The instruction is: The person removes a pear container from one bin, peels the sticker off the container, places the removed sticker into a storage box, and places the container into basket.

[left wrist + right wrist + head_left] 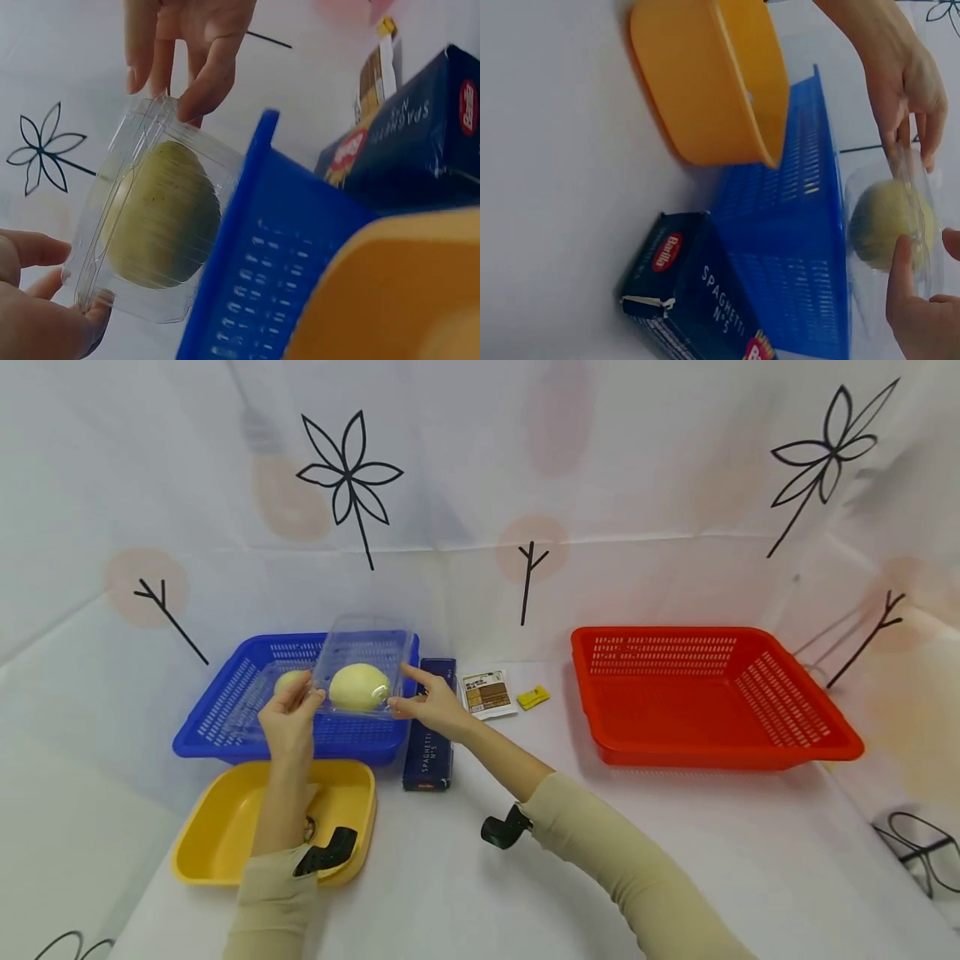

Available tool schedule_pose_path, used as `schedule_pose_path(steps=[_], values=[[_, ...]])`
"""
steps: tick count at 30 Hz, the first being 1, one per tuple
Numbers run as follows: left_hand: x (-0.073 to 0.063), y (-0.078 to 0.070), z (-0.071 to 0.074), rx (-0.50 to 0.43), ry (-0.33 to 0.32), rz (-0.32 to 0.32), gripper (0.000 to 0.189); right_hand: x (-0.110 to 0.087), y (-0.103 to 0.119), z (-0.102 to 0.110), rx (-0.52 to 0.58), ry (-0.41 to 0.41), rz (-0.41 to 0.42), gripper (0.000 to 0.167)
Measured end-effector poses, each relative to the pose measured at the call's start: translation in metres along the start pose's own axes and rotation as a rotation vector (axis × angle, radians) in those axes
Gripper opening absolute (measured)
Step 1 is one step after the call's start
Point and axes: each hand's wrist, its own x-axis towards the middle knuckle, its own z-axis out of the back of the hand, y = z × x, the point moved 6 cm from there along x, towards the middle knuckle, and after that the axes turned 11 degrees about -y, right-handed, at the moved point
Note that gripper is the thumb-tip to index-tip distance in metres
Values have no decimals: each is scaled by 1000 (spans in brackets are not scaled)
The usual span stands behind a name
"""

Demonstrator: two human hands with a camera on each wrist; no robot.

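Note:
A clear plastic clamshell box (pixel 363 647) with a yellow-green fruit (pixel 358 687) inside is held up over the blue basket (pixel 375 745). My left hand (pixel 291 718) pinches its left edge, and my right hand (pixel 438 703) grips the right edge. In the left wrist view, the fruit (pixel 161 217) shows through the clear plastic between both hands. From the right wrist, the box (pixel 862 184) appears beside the basket's rim. Whether its lid is fully fastened I cannot tell. Behind my left hand, a second pale fruit (pixel 288 682) is partly hidden.
A yellow tub (pixel 202 810) stands in front of the blue basket, partly behind my left forearm. Right of the basket lie a dark blue spaghetti box (pixel 429 760), a brown-and-white packet (pixel 487 695) and a small yellow packet (pixel 533 697). A red basket (pixel 720 757) stands at the right.

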Motion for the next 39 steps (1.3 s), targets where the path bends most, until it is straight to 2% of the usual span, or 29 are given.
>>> schedule_pose_path(steps=[4, 12, 15, 19, 24, 28, 33, 39], values=[[10, 7, 4, 16, -40, 15, 43, 9, -7, -9, 2, 23, -67, 69], [18, 17, 11, 134, -44, 82, 44, 11, -14, -21, 48, 52, -128, 70], [20, 21, 14, 145, -42, 94, 44, 12, -16, -24, 79, 60, -146, 70], [26, 27, 18, 167, -27, 99, 45, 14, -20, -27, 123, 60, -201, 69], [33, 29, 22, 279, 15, 109, 44, 19, -22, -30, 223, 73, -284, 69], [37, 30, 19, 360, 58, 122, 45, 22, -23, -31, 284, 76, -328, 69], [40, 32, 15, 418, 106, 116, 44, 23, -21, -32, 316, 61, -334, 68], [43, 36, 16, 431, 70, 125, 43, 21, -22, -32, 292, 50, -330, 67]])
